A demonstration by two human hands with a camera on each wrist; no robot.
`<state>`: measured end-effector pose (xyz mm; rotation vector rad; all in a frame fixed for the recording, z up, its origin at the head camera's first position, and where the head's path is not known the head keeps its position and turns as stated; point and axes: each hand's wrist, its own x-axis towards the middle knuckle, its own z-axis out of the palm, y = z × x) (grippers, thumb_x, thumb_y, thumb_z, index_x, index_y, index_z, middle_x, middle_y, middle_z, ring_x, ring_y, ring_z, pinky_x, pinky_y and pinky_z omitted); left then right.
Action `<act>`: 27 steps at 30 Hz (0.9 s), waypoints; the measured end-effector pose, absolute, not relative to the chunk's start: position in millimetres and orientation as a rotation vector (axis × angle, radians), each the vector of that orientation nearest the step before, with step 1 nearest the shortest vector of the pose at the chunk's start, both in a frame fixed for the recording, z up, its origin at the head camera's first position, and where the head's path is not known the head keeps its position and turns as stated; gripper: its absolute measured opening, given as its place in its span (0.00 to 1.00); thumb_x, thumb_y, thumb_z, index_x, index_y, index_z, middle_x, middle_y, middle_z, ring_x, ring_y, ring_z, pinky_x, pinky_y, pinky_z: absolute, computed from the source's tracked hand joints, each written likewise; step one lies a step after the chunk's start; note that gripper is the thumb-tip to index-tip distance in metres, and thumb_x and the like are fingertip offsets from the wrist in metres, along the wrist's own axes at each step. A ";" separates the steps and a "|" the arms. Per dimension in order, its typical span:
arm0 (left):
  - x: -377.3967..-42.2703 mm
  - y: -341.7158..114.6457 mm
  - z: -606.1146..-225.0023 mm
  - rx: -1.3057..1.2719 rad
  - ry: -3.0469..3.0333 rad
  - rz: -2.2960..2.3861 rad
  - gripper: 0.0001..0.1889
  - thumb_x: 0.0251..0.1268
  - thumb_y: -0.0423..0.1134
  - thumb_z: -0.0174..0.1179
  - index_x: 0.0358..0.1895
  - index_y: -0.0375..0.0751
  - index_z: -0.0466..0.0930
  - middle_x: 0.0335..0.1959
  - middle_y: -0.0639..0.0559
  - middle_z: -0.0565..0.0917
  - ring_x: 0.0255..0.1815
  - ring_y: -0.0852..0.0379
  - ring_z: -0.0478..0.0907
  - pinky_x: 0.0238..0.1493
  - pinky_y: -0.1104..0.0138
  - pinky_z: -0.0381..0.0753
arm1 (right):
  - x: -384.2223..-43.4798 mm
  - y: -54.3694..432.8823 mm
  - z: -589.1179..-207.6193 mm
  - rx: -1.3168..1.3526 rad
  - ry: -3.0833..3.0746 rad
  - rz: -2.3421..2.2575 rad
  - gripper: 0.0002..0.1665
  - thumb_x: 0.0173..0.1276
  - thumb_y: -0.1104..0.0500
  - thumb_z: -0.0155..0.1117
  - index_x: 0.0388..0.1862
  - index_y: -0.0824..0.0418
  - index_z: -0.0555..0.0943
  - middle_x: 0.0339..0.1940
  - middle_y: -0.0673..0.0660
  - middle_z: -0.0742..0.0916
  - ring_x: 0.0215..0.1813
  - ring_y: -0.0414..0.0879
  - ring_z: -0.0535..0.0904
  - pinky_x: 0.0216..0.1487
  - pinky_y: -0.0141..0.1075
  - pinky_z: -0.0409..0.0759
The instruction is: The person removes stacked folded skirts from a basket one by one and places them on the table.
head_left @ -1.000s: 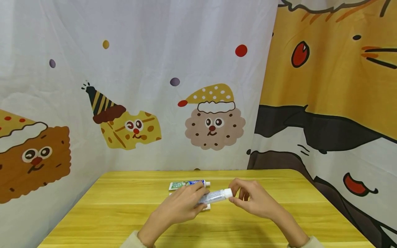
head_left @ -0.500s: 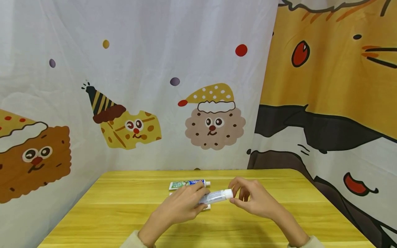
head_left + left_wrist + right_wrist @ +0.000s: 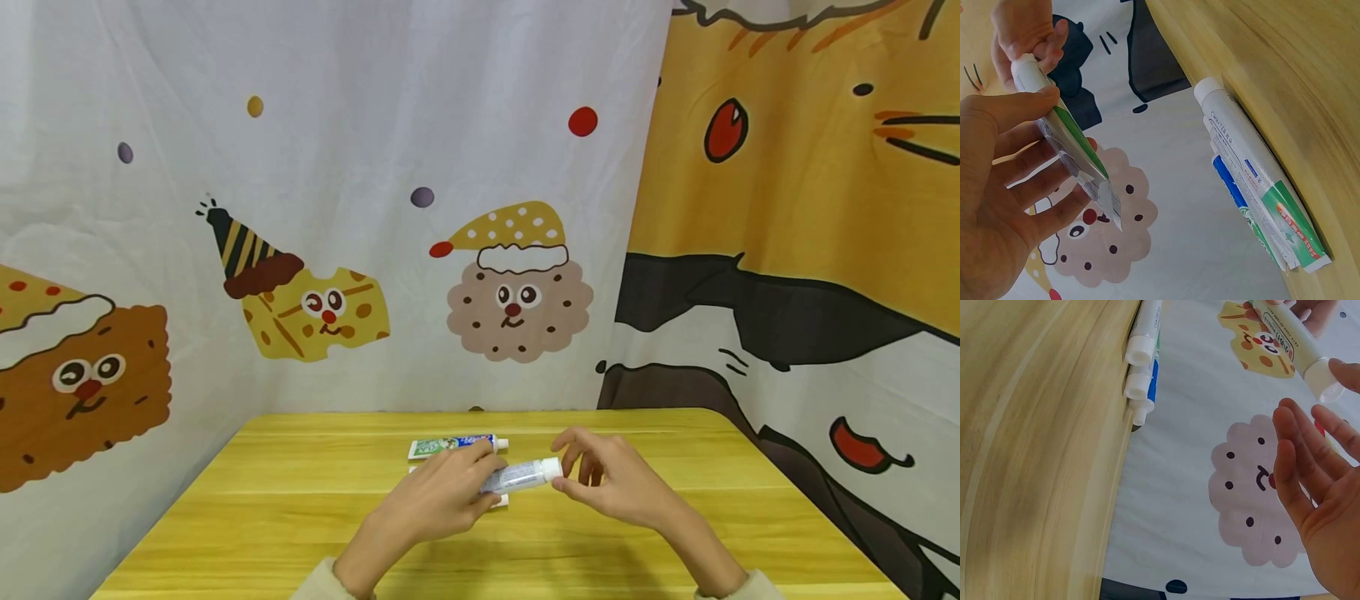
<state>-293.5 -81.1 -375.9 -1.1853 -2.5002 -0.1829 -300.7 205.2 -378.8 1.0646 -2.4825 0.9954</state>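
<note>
My left hand (image 3: pixel 442 492) grips a white and green toothpaste tube (image 3: pixel 1075 137), thumb on one side and fingers along the other. The tube is held above the table with its white cap (image 3: pixel 551 468) pointing right. My right hand (image 3: pixel 618 479) is at the cap end. In the right wrist view its thumb (image 3: pixel 1344 374) lies right at the cap's side, while the other fingers (image 3: pixel 1297 444) are spread loosely below the cap. Part of the tube body is hidden by my left hand in the head view.
Three more toothpaste tubes lie side by side on the wooden table (image 3: pixel 300 467): a green and blue one (image 3: pixel 450 447) at the back, a white and green one (image 3: pixel 1254 169) nearest me, and one between them. A cartoon-printed curtain (image 3: pixel 337 167) hangs behind the table.
The tube's cap end shifts very slightly right, then back left. My right index finger lifts a little from the cap. My left hand keeps its hold, and the tubes on the table stay put.
</note>
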 end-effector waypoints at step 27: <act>-293.4 -81.8 -374.3 -1.194 -2.521 -0.198 0.19 0.70 0.48 0.68 0.59 0.46 0.83 0.53 0.55 0.83 0.41 0.65 0.78 0.42 0.73 0.82 | -300.8 205.2 -379.7 1.107 -2.449 0.978 0.09 0.71 0.55 0.72 0.46 0.48 0.80 0.31 0.42 0.86 0.21 0.29 0.75 0.23 0.30 0.79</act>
